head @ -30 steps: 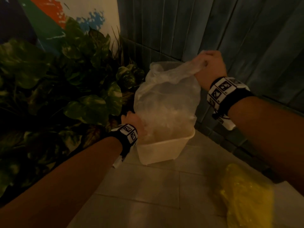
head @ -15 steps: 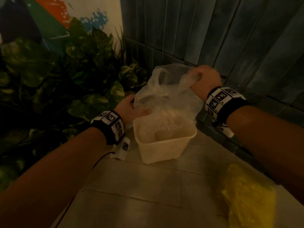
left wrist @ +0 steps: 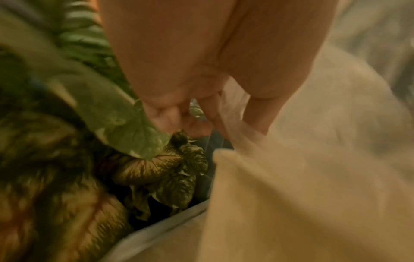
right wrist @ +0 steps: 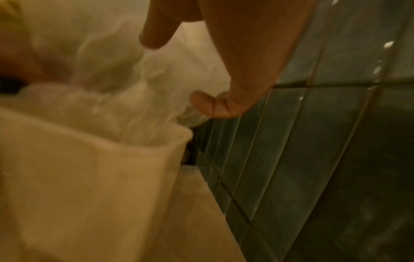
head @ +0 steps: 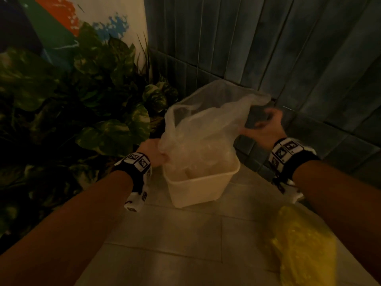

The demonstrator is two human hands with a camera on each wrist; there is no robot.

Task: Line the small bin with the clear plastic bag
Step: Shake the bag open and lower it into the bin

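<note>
Clear plastic bag (head: 203, 129) is sitting with its bottom stuffed down inside the small cream bin (head: 203, 187), and the top half is puffed up well above the rim, mouth open and floppy. That bin is on a pale tiled floor (head: 165, 240), tucked into the corner right next to the dark blue-green tiled wall (head: 288, 58). On the bin's left side the left hand (head: 153, 152) has the bag's edge pinched, and the left wrist view shows the film running between thumb and curled fingers (left wrist: 201, 113), just above the bin's corner. Over on the bin's wall side, the right hand (head: 262, 129) is up against the bag's upper edge with its fingers bent; in the right wrist view the thumb (right wrist: 154, 35) sticks out free and one curled fingertip (right wrist: 208, 104) touches the plastic, but it's too blurry to say whether it's actually got hold of it. Leafy variegated plant (head: 82, 112) crowds in just left of the bin. Nearer the camera than the bin, off to its right, a crumpled yellow bag (head: 299, 248) lies on the floor.
</note>
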